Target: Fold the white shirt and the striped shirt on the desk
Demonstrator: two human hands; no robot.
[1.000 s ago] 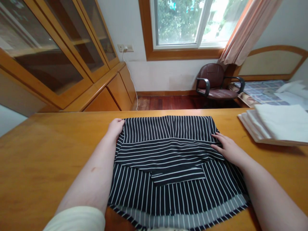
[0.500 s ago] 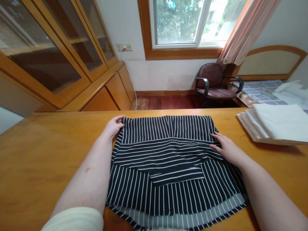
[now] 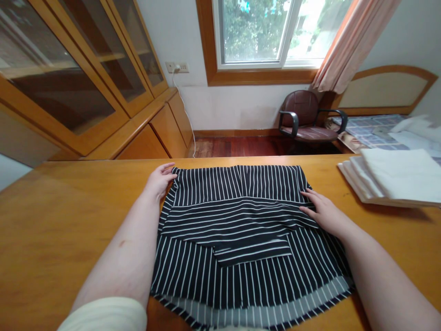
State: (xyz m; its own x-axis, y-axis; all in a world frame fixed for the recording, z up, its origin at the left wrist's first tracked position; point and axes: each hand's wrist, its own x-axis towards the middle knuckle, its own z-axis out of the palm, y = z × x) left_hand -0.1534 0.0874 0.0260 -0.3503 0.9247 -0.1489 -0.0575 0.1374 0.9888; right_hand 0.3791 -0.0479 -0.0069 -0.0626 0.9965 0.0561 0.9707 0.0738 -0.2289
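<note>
A black shirt with white stripes lies spread on the wooden table in front of me, its sleeves folded across the middle. Its curved hem, with the paler inner side showing, is nearest to me. My left hand pinches the far left corner of the shirt between thumb and fingers. On the right side, my right hand rests on the fabric with its fingers stretched out and apart.
A stack of folded white cloths sits at the right of the wooden table. Beyond the far edge stand a maroon armchair and a bed. A glass-doored cabinet is at the left.
My left hand has shifted slightly to the left and away from me, drawing the shirt's far left corner outward a little. My right hand stays at nearly the same spot.
</note>
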